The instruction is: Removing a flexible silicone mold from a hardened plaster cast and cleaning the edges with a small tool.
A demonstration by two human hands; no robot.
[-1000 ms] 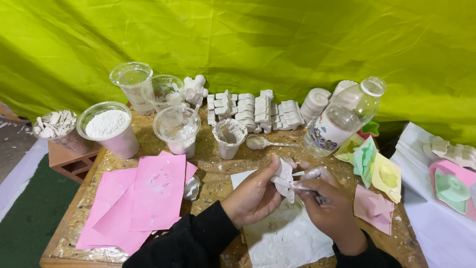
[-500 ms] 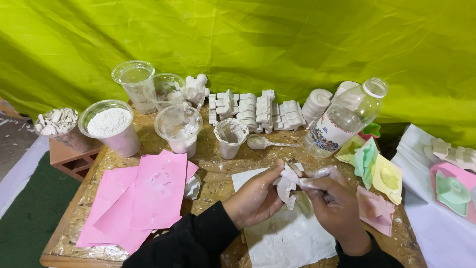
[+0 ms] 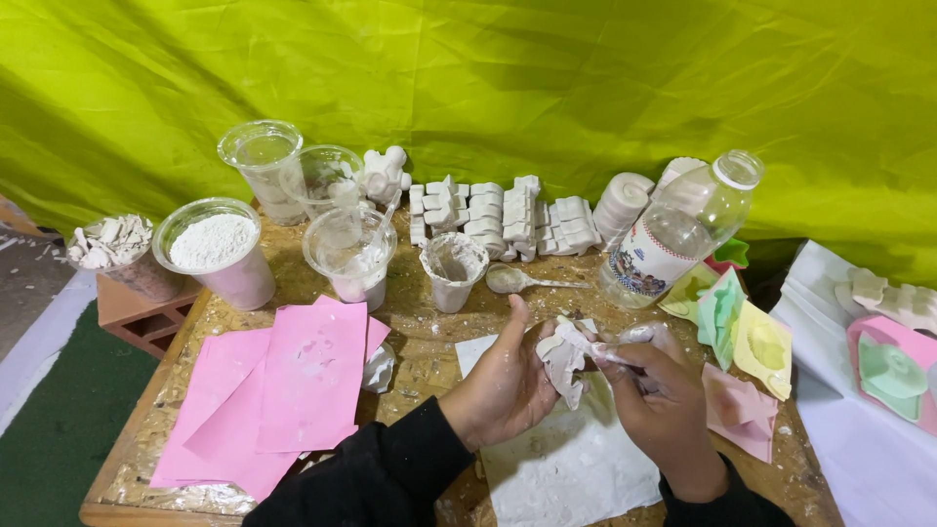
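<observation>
My left hand grips a small white plaster casting held over a white sheet on the wooden table. My right hand is closed on a thin tool whose tip touches the casting's edge. Both hands are dusted with plaster, and black sleeves cover both forearms. A white spoon lies just beyond the hands, next to a plaster-caked cup.
Pink sheets lie at the left. Clear cups, a tub of white powder and rows of white castings stand at the back. A clear bottle and coloured moulds sit to the right, before a green cloth backdrop.
The casting has been turned slightly in my left hand, and my right hand has shifted the tool along its edge. Nothing else has moved.
</observation>
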